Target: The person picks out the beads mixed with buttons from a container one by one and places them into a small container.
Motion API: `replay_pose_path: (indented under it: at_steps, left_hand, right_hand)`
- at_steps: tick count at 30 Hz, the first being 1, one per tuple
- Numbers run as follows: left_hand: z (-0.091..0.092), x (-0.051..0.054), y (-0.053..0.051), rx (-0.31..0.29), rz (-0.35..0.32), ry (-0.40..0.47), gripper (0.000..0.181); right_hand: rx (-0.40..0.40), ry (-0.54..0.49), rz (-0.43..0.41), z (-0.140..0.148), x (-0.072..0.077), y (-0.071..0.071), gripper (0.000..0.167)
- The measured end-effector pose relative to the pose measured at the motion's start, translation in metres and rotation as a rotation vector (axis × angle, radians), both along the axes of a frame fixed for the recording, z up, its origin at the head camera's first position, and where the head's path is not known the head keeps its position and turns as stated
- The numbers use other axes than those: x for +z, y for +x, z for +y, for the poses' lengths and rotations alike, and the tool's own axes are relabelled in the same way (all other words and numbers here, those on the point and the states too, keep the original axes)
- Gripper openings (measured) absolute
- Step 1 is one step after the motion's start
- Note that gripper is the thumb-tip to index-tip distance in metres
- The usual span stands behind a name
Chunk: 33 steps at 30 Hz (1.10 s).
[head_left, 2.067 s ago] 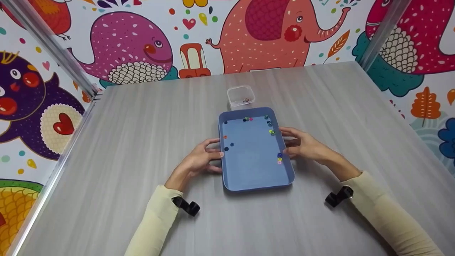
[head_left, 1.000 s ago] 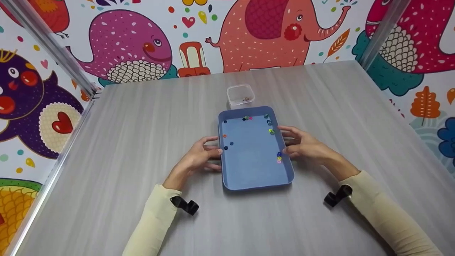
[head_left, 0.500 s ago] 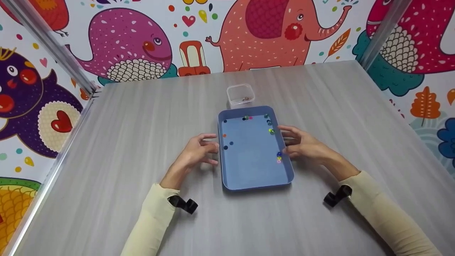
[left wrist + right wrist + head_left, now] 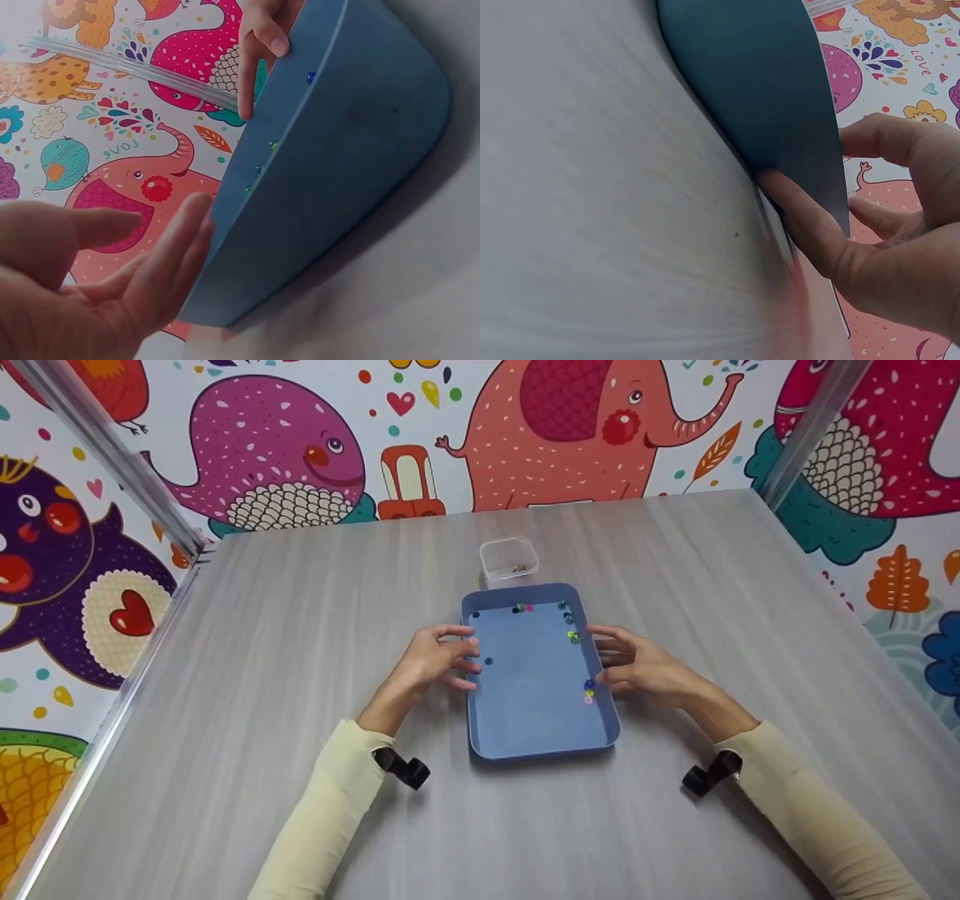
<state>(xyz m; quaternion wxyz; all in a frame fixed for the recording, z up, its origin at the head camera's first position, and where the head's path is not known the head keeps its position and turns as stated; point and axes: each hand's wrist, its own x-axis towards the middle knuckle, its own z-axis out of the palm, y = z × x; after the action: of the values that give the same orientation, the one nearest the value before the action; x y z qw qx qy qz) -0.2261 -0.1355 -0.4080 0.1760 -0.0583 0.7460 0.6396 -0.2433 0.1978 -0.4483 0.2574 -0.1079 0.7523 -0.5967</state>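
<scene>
blue tray [image 4: 536,716] lies between left hand [image 4: 431,662] — spread — and right hand [image 4: 646,666], pinching it.

A: Site type?

B: Small encl. booth, i.e. a workstn. Bldg. around it (lab, home, etc.): can't be det.

A: Evid.?

B: Wide grey wood-grain table [image 4: 225,712]. Printed walls [image 4: 416,431] along rear, L & R edges. Metal posts [image 4: 112,456] at both rear corners.

A: Nursery, per décor?

B: Not conf. Wall print only: cartoon whale [image 4: 255,442], elephant [image 4: 555,465], misc. hearts & leaves.

A: Other equip.?

B: Two black wrist cams [image 4: 409,771], consistent w/ a rec. setup.
</scene>
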Motion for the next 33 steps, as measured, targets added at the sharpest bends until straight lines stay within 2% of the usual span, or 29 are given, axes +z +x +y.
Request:
replay_pose_path:
  at_steps: [13, 15, 26, 33]
  left_hand:
    - [0.024, 0.009, -0.016, -0.034, 0.002, -0.033, 0.043]
    - [0.027, 0.01, -0.019, -0.033, -0.002, -0.016, 0.043]
    - [0.039, 0.011, -0.037, -0.052, -0.086, 0.068, 0.051]
    - [0.046, 0.01, -0.051, -0.034, -0.135, 0.087, 0.041]
  right_hand:
    - [-0.012, 0.023, 0.004, 0.0, -0.001, 0.0, 0.084]
    - [-0.01, 0.014, 0.004, 0.0, -0.001, 0.001, 0.084]
    - [-0.007, 0.007, 0.012, 0.001, 0.0, 0.001, 0.084]
    - [-0.013, 0.018, 0.01, 0.0, 0.0, 0.001, 0.084]
